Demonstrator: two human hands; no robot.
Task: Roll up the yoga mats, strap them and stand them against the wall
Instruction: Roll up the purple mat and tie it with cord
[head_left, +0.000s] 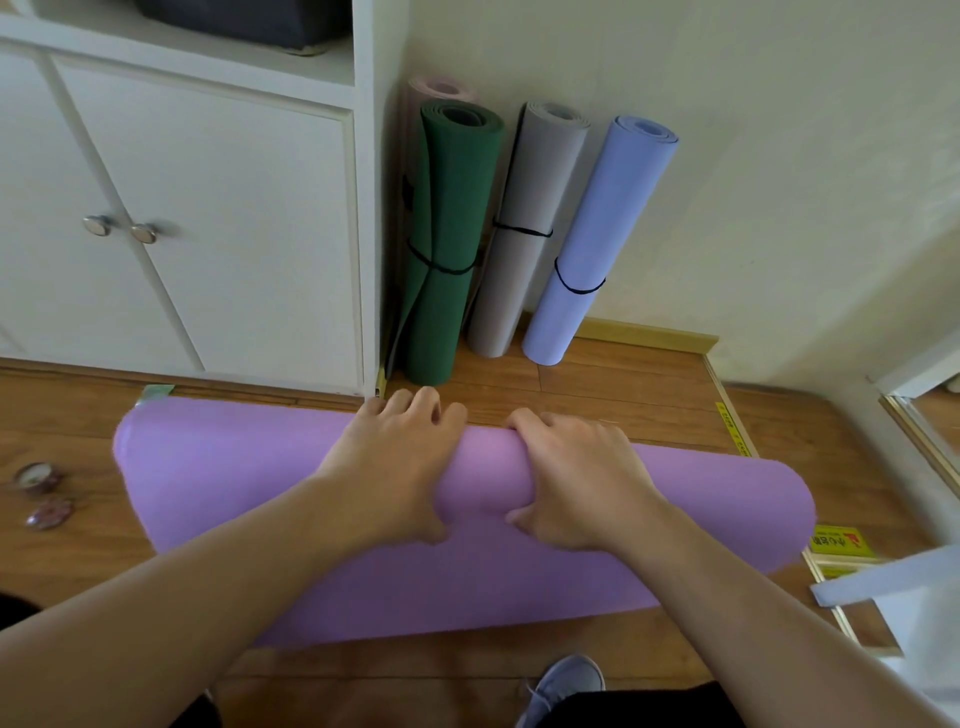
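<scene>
Hands lay side by side on the middle of the purple mat (218, 483), which stretched across the wooden floor (597, 395). The left hand (395, 462) and right hand (576, 473) each curled around the roll, fingers over its top and thumbs beneath. Strapped mats (524, 234) stood against the wall (753, 156) just beyond.
</scene>
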